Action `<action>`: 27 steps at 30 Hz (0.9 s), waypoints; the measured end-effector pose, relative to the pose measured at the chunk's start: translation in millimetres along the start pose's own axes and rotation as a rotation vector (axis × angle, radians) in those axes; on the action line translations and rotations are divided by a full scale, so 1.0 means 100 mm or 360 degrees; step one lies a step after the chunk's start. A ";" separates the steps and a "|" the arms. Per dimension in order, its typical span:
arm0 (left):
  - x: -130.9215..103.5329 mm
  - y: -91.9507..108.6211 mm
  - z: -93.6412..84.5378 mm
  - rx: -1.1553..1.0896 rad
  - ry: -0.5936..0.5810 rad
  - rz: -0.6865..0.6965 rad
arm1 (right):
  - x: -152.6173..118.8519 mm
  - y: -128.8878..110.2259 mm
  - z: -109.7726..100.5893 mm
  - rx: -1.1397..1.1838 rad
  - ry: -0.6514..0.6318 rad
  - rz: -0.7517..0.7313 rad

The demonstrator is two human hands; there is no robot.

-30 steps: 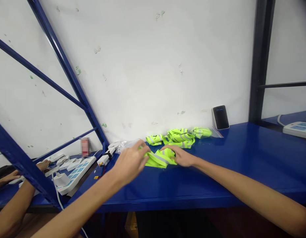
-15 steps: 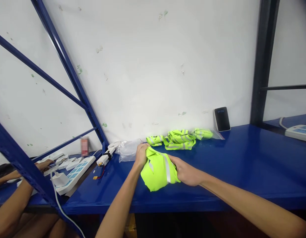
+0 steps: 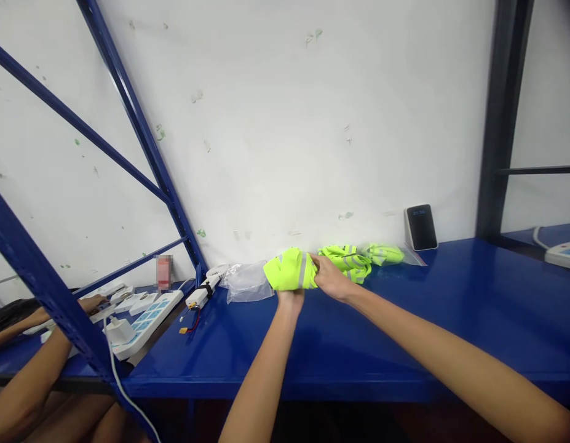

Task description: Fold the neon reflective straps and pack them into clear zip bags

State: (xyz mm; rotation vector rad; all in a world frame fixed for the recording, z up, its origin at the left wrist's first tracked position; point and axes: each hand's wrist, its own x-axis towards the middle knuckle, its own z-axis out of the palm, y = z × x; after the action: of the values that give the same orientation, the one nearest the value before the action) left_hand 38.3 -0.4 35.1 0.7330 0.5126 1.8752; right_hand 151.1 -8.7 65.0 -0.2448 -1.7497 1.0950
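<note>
A folded neon-yellow reflective vest (image 3: 287, 269) with a silver stripe is held up just above the table, in front of the wall. My left hand (image 3: 291, 299) supports it from below, its fingers mostly hidden by the cloth. Gripping the right edge of the bundle is my right hand (image 3: 331, 279), thumb on top. Just behind my right hand lies another rolled reflective vest (image 3: 347, 259), and farther right a similar one sits in a clear plastic bag (image 3: 385, 253). A crumpled clear plastic bag (image 3: 250, 283) lies left of the held vest.
A small device with a dark screen (image 3: 422, 227) leans by the wall on the blue table (image 3: 404, 344). To the left are a white device with wires (image 3: 202, 292), a power strip (image 3: 150, 323) and a blue rack post (image 3: 49, 277). Beyond the post, another person's hand (image 3: 91, 303) reaches over small white items.
Both hands have raised the vest farther back toward the wall, where it now looks more compact. My left hand has shifted from its upper left side to underneath. The view has tilted slightly.
</note>
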 end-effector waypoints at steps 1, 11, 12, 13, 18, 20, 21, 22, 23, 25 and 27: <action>-0.05 -0.05 0.00 -0.0020 0.0042 -0.0005 | 0.00 0.05 -0.02 -0.0030 0.0055 0.0017; -0.27 -0.28 -0.15 -0.0115 0.0364 -0.0509 | 0.07 0.51 -0.37 -0.0708 0.0367 0.0346; -0.28 -0.27 -0.17 -0.0119 0.0309 -0.0530 | 0.05 0.52 -0.40 -0.0651 0.0369 0.0364; -0.28 -0.26 -0.19 -0.0107 0.0230 -0.0540 | 0.02 0.54 -0.42 -0.0590 0.0385 0.0378; -0.22 -0.20 -0.28 0.0446 -0.0229 -0.0579 | -0.17 0.51 -0.43 -0.0626 0.0399 0.0175; -0.14 -0.14 -0.33 0.0993 -0.0365 -0.0377 | -0.21 0.46 -0.43 -0.0693 0.0376 0.0093; -0.09 -0.09 -0.36 0.1297 -0.0407 -0.0189 | -0.22 0.44 -0.44 -0.0723 0.0390 0.0076; -0.03 -0.02 -0.39 0.1587 -0.0431 0.0035 | -0.23 0.42 -0.46 -0.0753 0.0414 0.0073; 0.05 0.05 -0.43 0.1842 -0.0420 0.0265 | -0.23 0.41 -0.49 -0.0777 0.0443 0.0084; 0.21 0.22 -0.53 0.2258 -0.0285 0.0608 | -0.24 0.42 -0.56 -0.0784 0.0508 0.0147; 0.38 0.37 -0.66 0.2605 -0.0084 0.0797 | -0.25 0.48 -0.64 -0.0727 0.0572 0.0220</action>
State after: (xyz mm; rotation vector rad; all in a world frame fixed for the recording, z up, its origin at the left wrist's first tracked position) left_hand -42.9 18.9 20.8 2.0520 2.0240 1.5008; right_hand 200.9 39.3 17.1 -0.8037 -1.6483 0.6772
